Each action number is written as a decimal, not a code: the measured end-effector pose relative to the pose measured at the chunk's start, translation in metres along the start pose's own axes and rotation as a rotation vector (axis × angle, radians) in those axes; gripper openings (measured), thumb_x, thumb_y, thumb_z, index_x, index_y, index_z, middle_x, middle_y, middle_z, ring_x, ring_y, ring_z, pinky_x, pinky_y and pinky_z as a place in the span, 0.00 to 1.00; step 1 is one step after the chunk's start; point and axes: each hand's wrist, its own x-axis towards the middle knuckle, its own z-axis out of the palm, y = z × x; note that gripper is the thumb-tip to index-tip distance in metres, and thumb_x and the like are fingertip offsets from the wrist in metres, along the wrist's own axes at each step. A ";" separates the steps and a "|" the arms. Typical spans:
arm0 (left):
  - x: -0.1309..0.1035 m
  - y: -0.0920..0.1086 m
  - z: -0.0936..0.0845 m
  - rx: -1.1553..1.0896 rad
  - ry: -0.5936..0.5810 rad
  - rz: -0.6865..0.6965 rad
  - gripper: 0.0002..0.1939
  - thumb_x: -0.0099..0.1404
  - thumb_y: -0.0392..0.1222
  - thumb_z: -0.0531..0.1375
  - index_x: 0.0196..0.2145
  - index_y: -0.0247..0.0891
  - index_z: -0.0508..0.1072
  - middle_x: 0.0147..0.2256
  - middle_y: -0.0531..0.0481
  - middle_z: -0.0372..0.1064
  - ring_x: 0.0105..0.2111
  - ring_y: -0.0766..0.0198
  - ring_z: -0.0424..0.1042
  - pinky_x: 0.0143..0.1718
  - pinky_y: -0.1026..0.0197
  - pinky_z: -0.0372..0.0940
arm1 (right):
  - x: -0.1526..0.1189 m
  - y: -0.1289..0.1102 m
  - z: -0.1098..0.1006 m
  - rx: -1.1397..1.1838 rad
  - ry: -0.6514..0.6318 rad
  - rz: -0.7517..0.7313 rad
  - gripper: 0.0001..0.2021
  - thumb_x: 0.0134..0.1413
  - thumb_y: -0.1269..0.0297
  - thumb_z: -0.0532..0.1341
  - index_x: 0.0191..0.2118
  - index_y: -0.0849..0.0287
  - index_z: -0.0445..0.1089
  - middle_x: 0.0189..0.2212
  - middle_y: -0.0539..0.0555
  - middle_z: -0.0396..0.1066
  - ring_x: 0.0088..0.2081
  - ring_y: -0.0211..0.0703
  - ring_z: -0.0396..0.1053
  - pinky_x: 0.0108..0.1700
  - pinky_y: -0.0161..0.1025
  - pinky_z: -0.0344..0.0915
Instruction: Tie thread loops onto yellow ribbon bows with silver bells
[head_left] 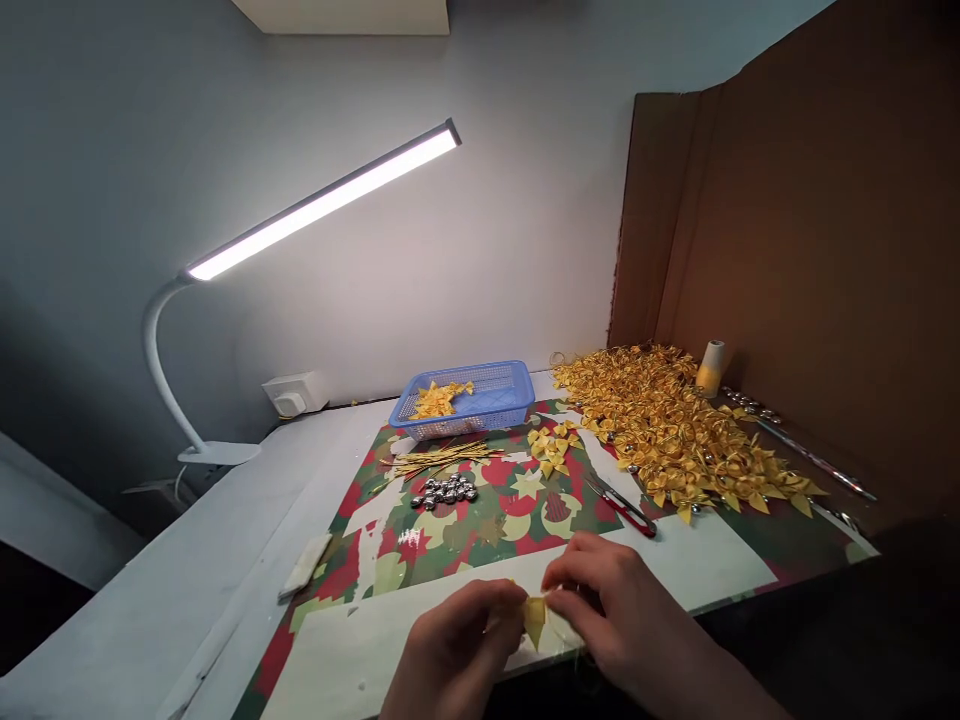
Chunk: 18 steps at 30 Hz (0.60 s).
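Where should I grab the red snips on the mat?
Take the red snips by the red handle end at the lower right, coming from above. They lie flat, blades pointing up-left, with the bow pile close behind. Both hands are on a yellow bow.

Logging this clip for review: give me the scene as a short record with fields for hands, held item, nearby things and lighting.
left hand: left hand pinches one side of a small yellow ribbon piece
right hand: right hand pinches its other side
surface: patterned red and green mat
near the hands: red-handled snips, small silver bells
farther back: blue basket with a few yellow bows; big pile of yellow bows at right
lighting: desk lamp, switched on
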 end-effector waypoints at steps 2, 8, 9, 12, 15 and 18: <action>0.006 -0.006 0.001 0.017 0.003 -0.025 0.12 0.61 0.49 0.65 0.36 0.39 0.81 0.34 0.45 0.80 0.35 0.53 0.76 0.36 0.60 0.71 | 0.003 0.010 -0.003 -0.082 0.047 -0.015 0.10 0.61 0.75 0.56 0.32 0.62 0.73 0.31 0.52 0.67 0.33 0.39 0.66 0.36 0.36 0.58; 0.011 -0.011 0.010 0.235 0.107 0.059 0.07 0.61 0.44 0.64 0.31 0.41 0.80 0.33 0.44 0.77 0.37 0.50 0.74 0.41 0.53 0.67 | 0.006 0.015 -0.001 -0.097 0.055 -0.094 0.09 0.62 0.74 0.56 0.32 0.61 0.72 0.31 0.51 0.67 0.32 0.37 0.66 0.35 0.34 0.59; 0.012 -0.010 0.011 0.278 0.126 0.083 0.06 0.61 0.43 0.64 0.30 0.42 0.80 0.32 0.45 0.76 0.37 0.49 0.73 0.42 0.52 0.65 | 0.007 0.016 0.002 -0.100 0.056 -0.111 0.10 0.62 0.74 0.56 0.32 0.61 0.72 0.31 0.51 0.67 0.31 0.37 0.67 0.34 0.34 0.60; 0.015 -0.011 0.012 0.379 0.172 0.142 0.07 0.62 0.40 0.62 0.27 0.44 0.79 0.30 0.46 0.76 0.39 0.47 0.70 0.45 0.49 0.63 | 0.011 0.026 0.013 -0.118 0.090 -0.138 0.10 0.63 0.73 0.54 0.32 0.60 0.72 0.31 0.52 0.67 0.32 0.39 0.68 0.35 0.36 0.61; 0.017 -0.016 0.011 0.438 0.222 0.178 0.07 0.61 0.39 0.62 0.26 0.44 0.78 0.31 0.45 0.76 0.39 0.45 0.70 0.44 0.47 0.62 | 0.017 0.044 0.022 -0.138 0.169 -0.138 0.12 0.63 0.72 0.53 0.35 0.61 0.74 0.34 0.55 0.68 0.35 0.44 0.69 0.39 0.40 0.64; 0.017 -0.021 0.011 0.470 0.242 0.189 0.07 0.61 0.40 0.62 0.27 0.45 0.79 0.34 0.44 0.77 0.40 0.44 0.71 0.42 0.47 0.63 | 0.018 0.057 0.023 -0.156 0.285 -0.135 0.13 0.63 0.70 0.53 0.45 0.62 0.75 0.39 0.59 0.70 0.42 0.50 0.69 0.45 0.46 0.64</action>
